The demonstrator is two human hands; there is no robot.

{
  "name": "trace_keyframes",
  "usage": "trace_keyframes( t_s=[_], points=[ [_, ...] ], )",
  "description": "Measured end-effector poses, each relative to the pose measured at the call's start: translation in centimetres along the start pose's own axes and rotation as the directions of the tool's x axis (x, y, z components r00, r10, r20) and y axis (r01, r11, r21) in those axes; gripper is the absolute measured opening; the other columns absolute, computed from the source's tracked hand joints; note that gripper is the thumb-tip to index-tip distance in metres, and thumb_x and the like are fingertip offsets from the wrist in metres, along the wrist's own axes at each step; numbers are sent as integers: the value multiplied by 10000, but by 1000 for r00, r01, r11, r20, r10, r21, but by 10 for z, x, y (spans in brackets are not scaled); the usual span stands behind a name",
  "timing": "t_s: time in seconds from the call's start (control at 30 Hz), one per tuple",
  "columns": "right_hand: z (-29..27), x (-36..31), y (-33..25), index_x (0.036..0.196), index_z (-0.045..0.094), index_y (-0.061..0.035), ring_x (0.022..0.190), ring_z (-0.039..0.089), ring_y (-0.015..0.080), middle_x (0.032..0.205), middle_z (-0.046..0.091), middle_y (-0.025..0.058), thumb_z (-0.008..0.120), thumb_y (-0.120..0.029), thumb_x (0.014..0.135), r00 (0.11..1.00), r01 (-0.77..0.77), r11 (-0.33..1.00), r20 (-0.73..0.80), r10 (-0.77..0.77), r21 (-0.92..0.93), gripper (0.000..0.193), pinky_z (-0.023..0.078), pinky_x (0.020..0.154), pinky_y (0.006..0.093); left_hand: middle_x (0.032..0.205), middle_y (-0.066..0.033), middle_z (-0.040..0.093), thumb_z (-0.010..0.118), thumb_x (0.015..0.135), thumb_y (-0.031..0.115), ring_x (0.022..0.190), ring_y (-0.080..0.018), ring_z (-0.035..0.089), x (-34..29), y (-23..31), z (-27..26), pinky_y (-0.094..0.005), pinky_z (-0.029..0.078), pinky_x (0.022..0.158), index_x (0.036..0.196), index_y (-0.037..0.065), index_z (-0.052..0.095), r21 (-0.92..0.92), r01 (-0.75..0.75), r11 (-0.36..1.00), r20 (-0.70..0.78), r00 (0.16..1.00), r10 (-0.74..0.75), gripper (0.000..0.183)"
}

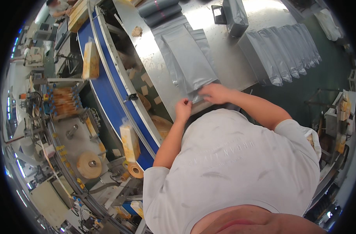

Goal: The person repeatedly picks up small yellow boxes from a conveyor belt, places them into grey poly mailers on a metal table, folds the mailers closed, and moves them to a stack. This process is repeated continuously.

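A grey plastic bag point(189, 62) lies lengthwise on the metal table, on top of other flat grey bags point(165, 34). Its near end, bunched and creased, is between my two hands at the table's near edge. My left hand point(184, 109) pinches the left corner of that end with thumb and fingers together. From the right, my right hand point(215, 93) is closed on the same end, its fingers curled over the plastic; the fingertips are partly hidden.
Filled grey packs point(279, 50) stand in a row at the table's right edge, with another grey pack point(235, 18) and a dark phone-like device point(218, 15) behind. Dark rolls point(158, 9) lie at the far left. A blue conveyor point(108, 93) carries yellow-white packages point(91, 61) left of the table.
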State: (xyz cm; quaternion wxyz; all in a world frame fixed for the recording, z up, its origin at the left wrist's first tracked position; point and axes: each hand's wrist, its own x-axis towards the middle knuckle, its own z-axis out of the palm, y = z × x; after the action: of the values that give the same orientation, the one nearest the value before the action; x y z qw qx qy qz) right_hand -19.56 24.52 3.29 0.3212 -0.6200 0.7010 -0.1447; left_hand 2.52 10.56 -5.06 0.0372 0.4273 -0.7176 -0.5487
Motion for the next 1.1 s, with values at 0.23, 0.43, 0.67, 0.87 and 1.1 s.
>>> trace_keyframes(
  t_s=[0.23, 0.43, 0.67, 0.87, 1.1],
  points=[
    [40, 50, -27, 1104, 692, -122, 1121, 662, 348, 1155, 689, 108, 690, -258, 955, 976, 56, 998, -210, -49, 27, 201, 557, 924, 492, 827, -17, 724, 692, 965, 50, 747, -93, 625, -4, 10, 5, -280, 498, 692, 1055, 3, 773, -341, 56, 938, -66, 994, -84, 131],
    [58, 41, -19, 931, 637, -87, 918, 671, 345, 969, 660, 103, 718, -194, 918, 975, 74, 987, -217, -42, 143, 135, 546, 790, 489, 860, -43, 750, 701, 954, 33, 795, -106, 665, -5, 11, 3, -289, 534, 743, 1047, -14, 767, -156, -2, 988, -41, 999, -4, 124],
    [47, -12, -23, 1044, 687, -85, 856, 706, 306, 969, 684, 106, 721, -168, 942, 877, -8, 958, -459, 145, 287, 136, 559, 738, 454, 865, -69, 756, 734, 945, 57, 785, -137, 688, -6, 0, 23, -304, 548, 746, 991, -24, 765, -326, -57, 944, -35, 998, 48, 98],
    [62, 22, -2, 956, 735, -68, 828, 714, 311, 903, 717, 126, 722, -167, 953, 802, 83, 982, -596, 35, 169, 100, 565, 719, 422, 846, -74, 759, 760, 936, 91, 743, -147, 690, 6, 6, 29, -314, 550, 737, 957, -21, 762, -284, -154, 946, -34, 988, 151, 113],
    [60, -84, 43, 1042, 709, -61, 876, 721, 334, 971, 726, 129, 732, -167, 937, 824, -189, 917, -452, 342, 351, 151, 582, 777, 413, 821, -57, 743, 760, 945, 103, 746, -123, 671, -3, 18, 24, -299, 540, 732, 970, -23, 766, -324, -47, 945, 29, 998, 60, 128]
  ],
)
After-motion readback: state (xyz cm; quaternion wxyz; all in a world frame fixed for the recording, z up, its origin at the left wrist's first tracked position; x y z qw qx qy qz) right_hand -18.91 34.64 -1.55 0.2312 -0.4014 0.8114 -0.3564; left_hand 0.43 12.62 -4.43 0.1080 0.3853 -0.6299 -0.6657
